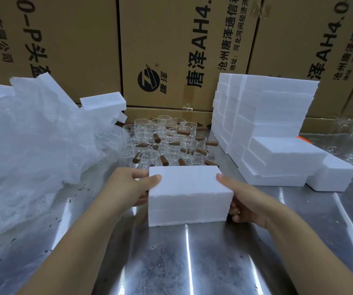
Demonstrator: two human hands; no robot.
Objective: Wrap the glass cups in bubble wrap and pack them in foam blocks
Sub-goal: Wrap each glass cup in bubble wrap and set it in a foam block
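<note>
The foam block sits in the middle of the steel desk, near the front edge of the crowd of glass cups, and it is caught between both hands; whether its base rests on the metal or hangs just above it I cannot tell. The left grip is clasped on the block's left end, thumb laid over the top face and the other fingers wrapped round the side. The right grip grasps the right end in the same way, thumb on the top corner and fingers curled under the lower edge. Both forearms reach in from the near corners and converge on the block, wrists roughly level. Judging by the look of it, the block is very light and stiff but crumbly: it should lift with no effort, yet hard fingertip pressure would likely dent it or shed beads, so broad contact on the two short ends seems the right hold. A faint line along the front face suggests two halves, which would want squeezing together. The cups, clear with brown wooden handles, are the fragile and slippery part, best taken round the body, not by the handle. A heap of bubble wrap lies to the left and a stack of foam blocks stands to the right
</note>
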